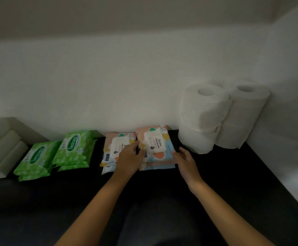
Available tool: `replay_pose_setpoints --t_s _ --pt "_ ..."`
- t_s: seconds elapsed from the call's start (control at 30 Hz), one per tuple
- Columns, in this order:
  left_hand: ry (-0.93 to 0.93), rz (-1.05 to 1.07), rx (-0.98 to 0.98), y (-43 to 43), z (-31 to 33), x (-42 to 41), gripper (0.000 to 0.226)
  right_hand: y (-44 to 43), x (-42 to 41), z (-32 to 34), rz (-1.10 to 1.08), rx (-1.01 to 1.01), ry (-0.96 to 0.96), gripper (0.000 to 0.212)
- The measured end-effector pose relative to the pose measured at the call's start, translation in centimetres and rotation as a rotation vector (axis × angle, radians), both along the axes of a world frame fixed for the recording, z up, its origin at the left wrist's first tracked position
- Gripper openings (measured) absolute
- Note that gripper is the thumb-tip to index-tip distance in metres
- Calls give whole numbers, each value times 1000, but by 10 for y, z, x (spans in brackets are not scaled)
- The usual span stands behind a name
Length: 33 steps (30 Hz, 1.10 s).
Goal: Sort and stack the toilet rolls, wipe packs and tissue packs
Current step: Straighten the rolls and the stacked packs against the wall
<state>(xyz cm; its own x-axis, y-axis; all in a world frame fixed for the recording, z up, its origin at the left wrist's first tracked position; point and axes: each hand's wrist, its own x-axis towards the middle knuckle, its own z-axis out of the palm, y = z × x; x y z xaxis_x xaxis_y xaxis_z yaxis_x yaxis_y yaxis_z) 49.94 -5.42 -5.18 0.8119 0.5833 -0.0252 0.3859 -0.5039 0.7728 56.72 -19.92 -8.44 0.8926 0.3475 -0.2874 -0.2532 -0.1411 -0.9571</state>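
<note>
The right pastel wipe stack [155, 144] is sitting at the back of the dark desk [215, 174], up against the white wall [109, 77], and both hands are on it. The left hand [129, 158] is lying along that stack's left edge, fingers held together and fairly straight, the tips reaching into the narrow dark gap on that side. The right hand [184, 158] is working the opposite side, fingers loosely spread and relaxed, the tips just touching the stack's front right corner. Neither hand is lifting a pack, and the top pack is lying flat with its white label flap facing up.

Just to the left of that stack, across the gap, the left pastel wipe stack [115, 144] is lying flat too, partly under the left wrist. Further left, two piles of green wipe packs [75, 148] are sitting side by side, the outer green pile [35, 158] a little nearer the camera. Furthest left of the pastel stack, the white tissue packs [2, 148] are resting against the wall, their details blurred.

To the right of the pastel stack, close beside it but not touching, the toilet rolls [203, 118] are standing upright in a two-high column. A second toilet roll column [240, 118] is pressing against it on the far side, nearer the corner.
</note>
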Motion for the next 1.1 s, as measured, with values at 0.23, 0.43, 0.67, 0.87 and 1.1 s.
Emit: replay_pose_setpoints --t_s 0.23,0.43,0.67,0.87,1.1 --pt "99 110 101 62 -3 1 45 13 0 -11 6 26 -18 55" --pt "278 200 -36 94 -19 -1 49 17 -1 -20 13 15 -68 44" --pt "144 240 -312 104 -36 -5 38 24 -9 -23 -9 67 -121 73" --pt "95 207 -318 101 -36 -6 37 20 -17 -25 141 -183 -415 80" --pt "76 194 -330 93 -36 -3 33 15 -9 -32 201 -373 -585 73"
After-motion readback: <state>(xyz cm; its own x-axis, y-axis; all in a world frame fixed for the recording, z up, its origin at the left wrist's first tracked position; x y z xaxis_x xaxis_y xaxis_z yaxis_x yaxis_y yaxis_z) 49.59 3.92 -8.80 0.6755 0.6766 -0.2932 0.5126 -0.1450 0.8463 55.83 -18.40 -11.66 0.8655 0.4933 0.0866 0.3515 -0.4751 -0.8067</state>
